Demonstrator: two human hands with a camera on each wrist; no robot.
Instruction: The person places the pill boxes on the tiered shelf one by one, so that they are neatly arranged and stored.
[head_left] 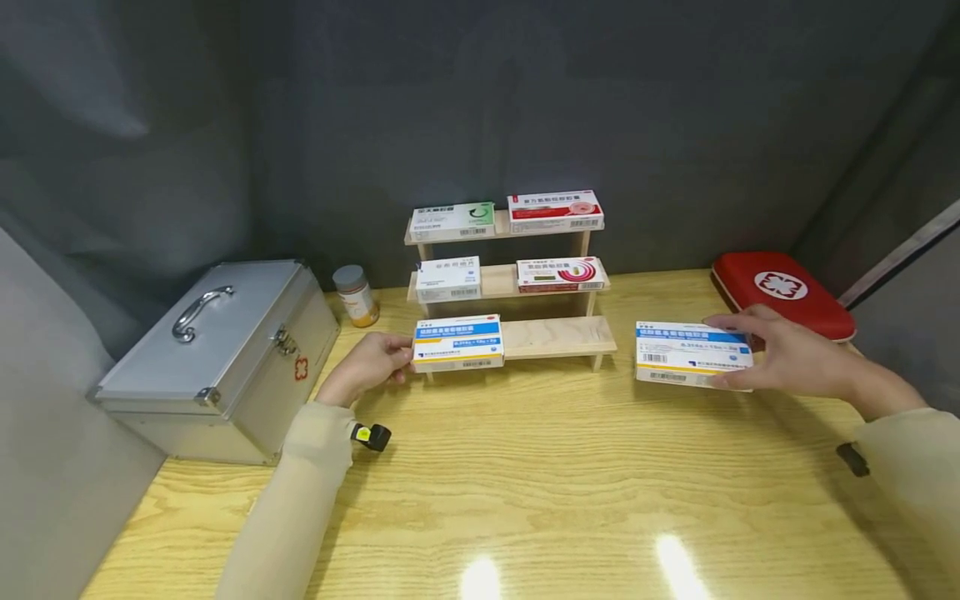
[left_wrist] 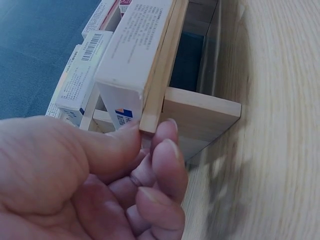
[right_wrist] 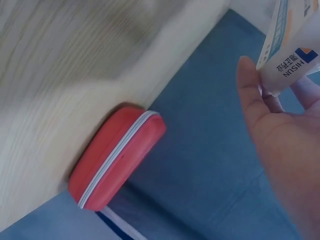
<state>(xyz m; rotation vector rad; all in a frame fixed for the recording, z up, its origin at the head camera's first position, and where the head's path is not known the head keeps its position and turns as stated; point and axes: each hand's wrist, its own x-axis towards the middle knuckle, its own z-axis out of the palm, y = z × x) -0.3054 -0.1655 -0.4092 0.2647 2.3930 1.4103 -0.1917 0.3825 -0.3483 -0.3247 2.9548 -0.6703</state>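
My right hand (head_left: 798, 354) grips a blue, white and yellow medicine box (head_left: 693, 348) by its right end, thumb in front and fingers behind, held up over the table. The same box's end (right_wrist: 295, 62) shows a HISUN logo in the right wrist view. On the left, my left hand (head_left: 375, 360) pinches the left end of the lowest board of a wooden tiered shelf (head_left: 558, 337). In the left wrist view, the thumb and fingers meet at that board's end (left_wrist: 157, 107). A matching medicine box (head_left: 459, 342) lies on this tier's left half, beside the thumb.
Upper tiers bear a green-white box (head_left: 453, 222), a red-white box (head_left: 557, 211), a white box (head_left: 448, 278) and a magenta-patterned box (head_left: 559, 274). A silver case (head_left: 217, 350) and a pill bottle (head_left: 356, 297) stand left. A red first-aid case (head_left: 780, 292) lies behind my right hand.
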